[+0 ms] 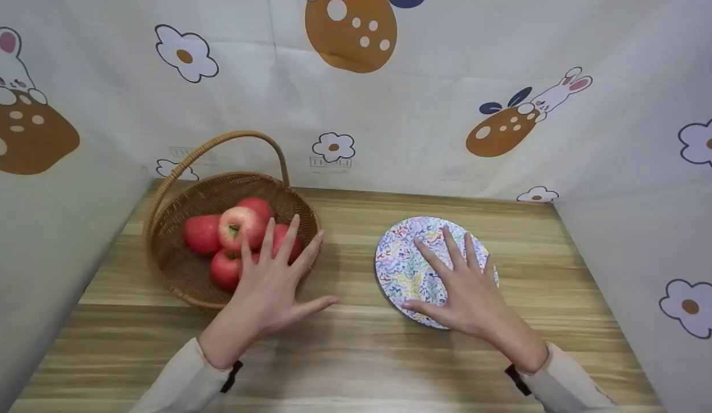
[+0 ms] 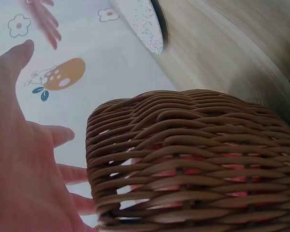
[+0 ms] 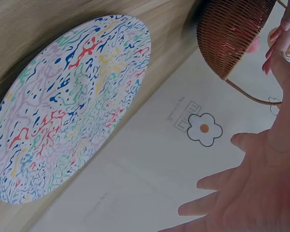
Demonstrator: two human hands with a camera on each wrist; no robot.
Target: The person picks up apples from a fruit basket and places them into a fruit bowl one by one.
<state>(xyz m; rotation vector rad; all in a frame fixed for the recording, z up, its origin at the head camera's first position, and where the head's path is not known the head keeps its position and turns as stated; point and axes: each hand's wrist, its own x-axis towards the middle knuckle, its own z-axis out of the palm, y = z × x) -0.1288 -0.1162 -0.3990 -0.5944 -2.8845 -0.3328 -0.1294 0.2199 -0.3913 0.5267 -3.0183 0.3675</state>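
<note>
My left hand point(image 1: 269, 292) is spread wide above the near right side of a brown wicker basket point(image 1: 178, 281) with a tall arched handle. Several red apples point(image 1: 241, 228) lie inside the basket, partly behind the fingers. In the left wrist view the woven basket wall point(image 2: 198, 159) fills the lower right, beside the hand. My right hand point(image 1: 473, 295), fingers also spread, hovers over a round plate-like disc point(image 1: 399, 258) with a multicoloured squiggle pattern. The right wrist view shows this disc point(image 3: 72, 111) apart from the hand. Neither hand holds anything.
Both things stand on a wood-grain table point(image 1: 344, 367). A white cloth point(image 1: 424, 115) printed with rabbits and flowers hangs behind the table and along both sides. The basket's arched handle point(image 1: 241, 135) rises near the back cloth.
</note>
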